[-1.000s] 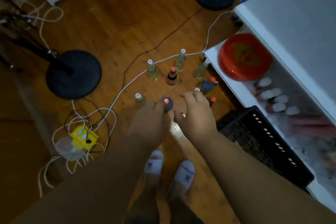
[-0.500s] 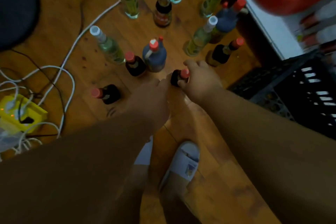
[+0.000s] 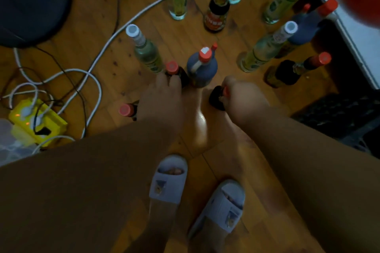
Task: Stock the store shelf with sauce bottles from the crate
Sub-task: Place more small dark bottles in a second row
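Wooden floor (image 3: 86,16) lies under you, cords looping round a yellow power strip (image 3: 37,121) at far left. Your left hand (image 3: 162,98) has its grip clenched round the neck of a dark red-capped bottle (image 3: 174,72); another red cap (image 3: 125,110) stands just left of that wrist. A blue bottle (image 3: 202,68) stands between your hands. Your right hand (image 3: 242,98) is grasping a second dark bottle (image 3: 216,98) at its top. More bottles stand upright beyond. At far right sit the black crate (image 3: 339,113) and white shelf (image 3: 359,43).
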